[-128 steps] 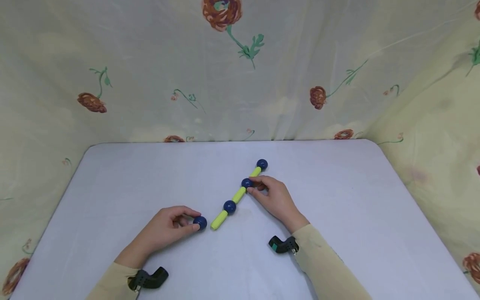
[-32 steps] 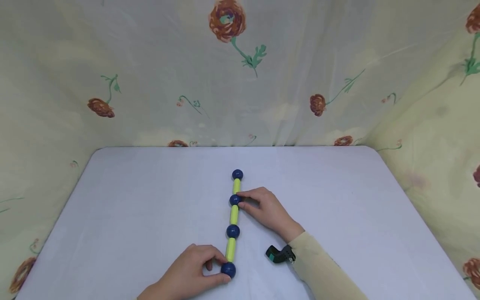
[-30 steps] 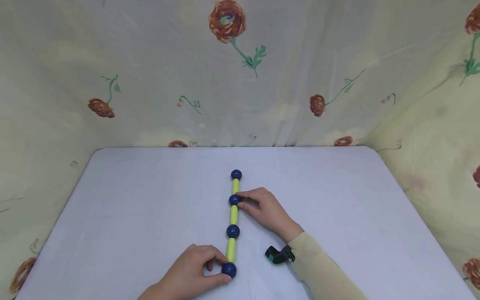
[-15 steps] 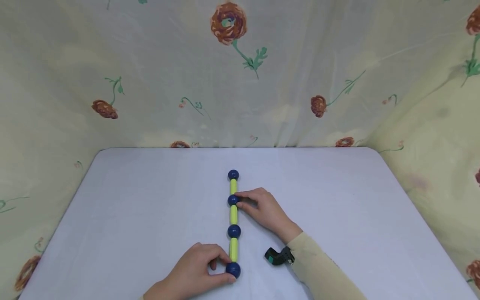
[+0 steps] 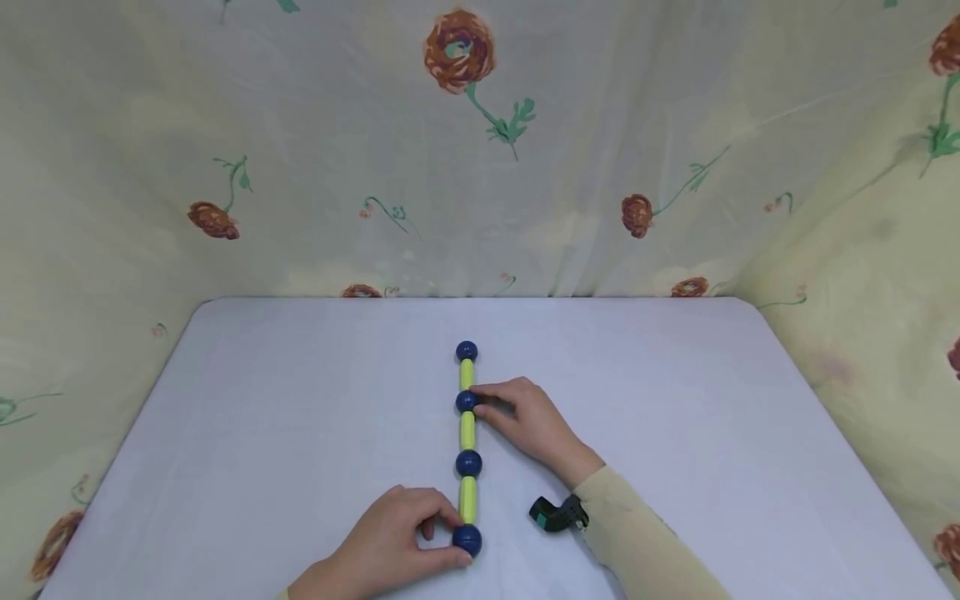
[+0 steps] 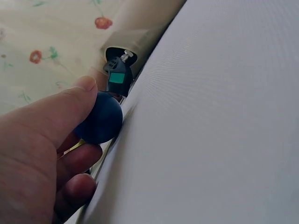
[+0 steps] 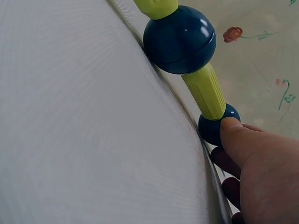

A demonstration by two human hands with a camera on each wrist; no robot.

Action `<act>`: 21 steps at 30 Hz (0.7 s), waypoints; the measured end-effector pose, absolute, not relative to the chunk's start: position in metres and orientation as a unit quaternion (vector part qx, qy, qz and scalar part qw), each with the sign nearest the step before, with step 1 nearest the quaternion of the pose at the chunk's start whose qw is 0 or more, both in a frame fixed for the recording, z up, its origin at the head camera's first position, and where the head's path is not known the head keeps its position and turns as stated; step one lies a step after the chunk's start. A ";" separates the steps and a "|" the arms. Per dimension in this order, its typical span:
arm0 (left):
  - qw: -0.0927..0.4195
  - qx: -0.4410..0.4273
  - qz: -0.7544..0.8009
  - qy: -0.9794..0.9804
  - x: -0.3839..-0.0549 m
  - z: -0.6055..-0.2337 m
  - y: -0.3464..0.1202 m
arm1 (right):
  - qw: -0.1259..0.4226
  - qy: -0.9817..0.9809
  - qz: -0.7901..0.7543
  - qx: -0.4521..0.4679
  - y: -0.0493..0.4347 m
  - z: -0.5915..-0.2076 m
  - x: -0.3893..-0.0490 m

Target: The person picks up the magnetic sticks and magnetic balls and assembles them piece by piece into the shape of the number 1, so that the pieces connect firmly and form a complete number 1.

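Observation:
A straight chain of blue balls joined by yellow-green rods runs from near to far on the table in the head view. My left hand [image 5: 390,537] pinches the nearest blue ball [image 5: 467,541] between thumb and index finger; the left wrist view shows that ball [image 6: 102,119] close up. Farther along, my right hand [image 5: 532,421] holds another blue ball [image 5: 467,402] by thumb and fingertips. Between the hands lie a free blue ball [image 5: 468,462], a near rod [image 5: 468,500] and a middle rod [image 5: 468,431]. Beyond my right hand, a far rod [image 5: 467,374] ends in the last ball [image 5: 467,351].
The chain lies on a white table [image 5: 285,400] with rounded far corners. A flower-printed curtain [image 5: 330,125] hangs behind it and at both sides. A black wrist camera [image 5: 557,513] sticks out from my right sleeve [image 5: 645,533].
Over four seconds ago, the left hand's ball was apart from a slanted chain. It now sits on the chain's near end, and the chain has swung straight. Little has moved in the last half second.

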State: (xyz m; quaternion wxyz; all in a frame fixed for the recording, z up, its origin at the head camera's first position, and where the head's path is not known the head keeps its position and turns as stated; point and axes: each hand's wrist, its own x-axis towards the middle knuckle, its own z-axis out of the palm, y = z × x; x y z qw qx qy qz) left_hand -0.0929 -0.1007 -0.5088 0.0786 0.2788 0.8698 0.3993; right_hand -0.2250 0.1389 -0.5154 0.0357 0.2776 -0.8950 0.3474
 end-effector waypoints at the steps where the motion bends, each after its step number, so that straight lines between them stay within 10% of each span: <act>1: 0.078 0.279 0.399 0.870 -0.093 -0.509 -0.101 | 0.036 -0.895 0.348 0.278 0.139 -0.515 -0.225; 21: 0.077 0.281 0.408 0.865 -0.098 -0.508 -0.101 | 0.033 -0.895 0.351 0.274 0.141 -0.518 -0.229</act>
